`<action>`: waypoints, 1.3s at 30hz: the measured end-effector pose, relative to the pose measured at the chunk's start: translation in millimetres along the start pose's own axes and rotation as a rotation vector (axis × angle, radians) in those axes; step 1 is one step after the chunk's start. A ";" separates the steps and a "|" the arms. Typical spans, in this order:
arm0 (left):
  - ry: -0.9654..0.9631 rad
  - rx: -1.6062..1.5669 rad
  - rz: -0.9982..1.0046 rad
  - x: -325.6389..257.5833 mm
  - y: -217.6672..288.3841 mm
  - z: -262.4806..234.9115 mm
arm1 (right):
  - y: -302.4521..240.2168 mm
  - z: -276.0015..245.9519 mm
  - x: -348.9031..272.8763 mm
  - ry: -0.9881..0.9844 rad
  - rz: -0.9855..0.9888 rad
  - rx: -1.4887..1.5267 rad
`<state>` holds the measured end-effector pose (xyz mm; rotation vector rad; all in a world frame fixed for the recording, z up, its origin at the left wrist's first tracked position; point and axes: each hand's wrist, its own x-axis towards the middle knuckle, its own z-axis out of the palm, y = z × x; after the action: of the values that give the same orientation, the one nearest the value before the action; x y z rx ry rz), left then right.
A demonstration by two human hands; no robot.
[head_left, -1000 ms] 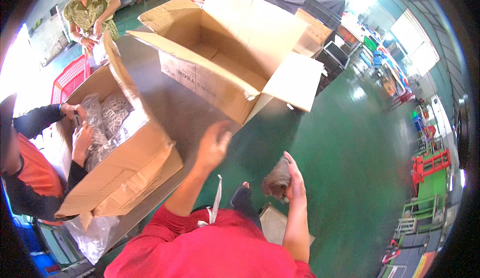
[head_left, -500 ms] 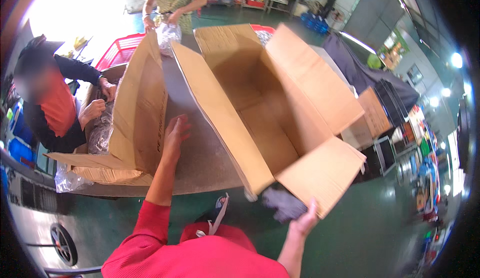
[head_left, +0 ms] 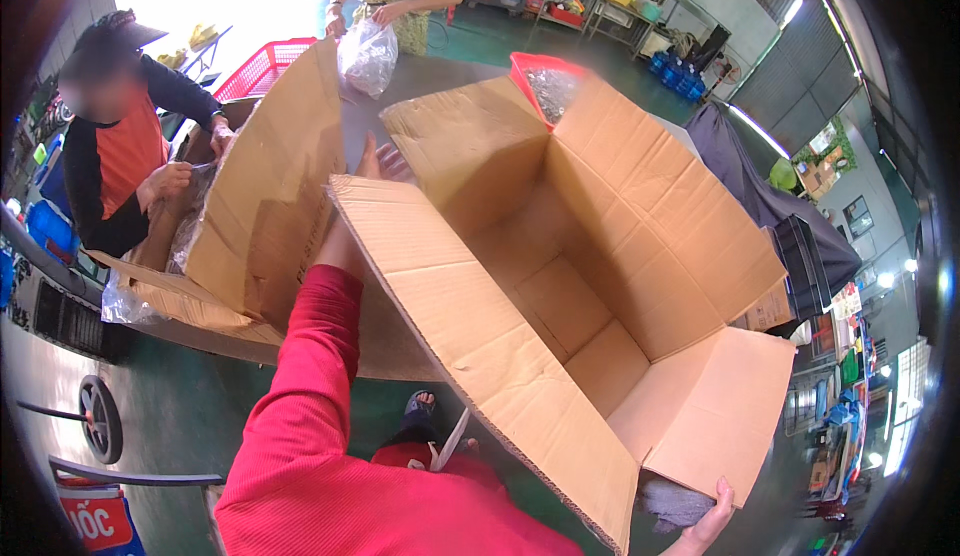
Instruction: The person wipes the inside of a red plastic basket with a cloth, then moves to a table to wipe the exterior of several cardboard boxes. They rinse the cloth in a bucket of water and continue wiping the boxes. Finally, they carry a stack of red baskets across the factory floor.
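A large empty cardboard box [head_left: 565, 301], its flaps folded out, tilts in front of me with its opening toward me. My right hand [head_left: 708, 524] grips the near right flap, thumb along its edge. A grey cloth [head_left: 675, 503] shows beneath that flap, beside the hand. My left hand [head_left: 385, 163] is stretched past the box's left flap, near its far left corner. Its fingers are spread and hold nothing; part of the wrist is hidden behind the flap. Left of my arm stands another open cardboard box [head_left: 275, 186].
Across the left box, a co-worker's hands [head_left: 165, 184] handle clear plastic inside it. At the far side another person holds a clear plastic bag [head_left: 368, 56]. A red basket [head_left: 545, 81] with small clear items and another red basket [head_left: 262, 69] stand behind. The dark table [head_left: 390, 341] lies beneath.
The large box has shifted toward me and right, turning more of its opening to view. My left hand has reached farther forward. My right hand has moved right and nearer, still on the flap.
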<state>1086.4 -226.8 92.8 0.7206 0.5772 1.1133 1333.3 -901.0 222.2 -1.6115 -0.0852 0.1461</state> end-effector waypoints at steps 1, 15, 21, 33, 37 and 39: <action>-0.115 0.052 0.130 -4.9 -2.2 4.3 | -2.0 -6.2 3.4 -0.016 -0.014 -0.021; 0.130 0.644 0.089 -92.3 104.6 20.9 | -23.5 -19.2 34.9 -0.112 -0.012 -0.161; 0.202 0.360 0.307 -169.1 124.0 22.8 | -21.4 24.8 74.2 -0.563 -0.218 -0.221; 0.315 0.967 0.475 -155.1 178.5 -140.0 | -83.1 186.3 223.6 -0.754 -0.705 -0.733; 0.503 1.342 0.730 -154.2 155.5 -174.2 | -74.3 268.0 281.0 -0.823 -0.855 -0.782; 0.439 1.454 0.858 -173.7 131.1 -168.5 | -66.0 297.8 306.1 -0.827 -0.749 -0.704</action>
<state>826.4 -317.2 95.0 2.1347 1.5896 1.5572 1594.5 -559.3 263.1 -1.9908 -1.4927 0.2004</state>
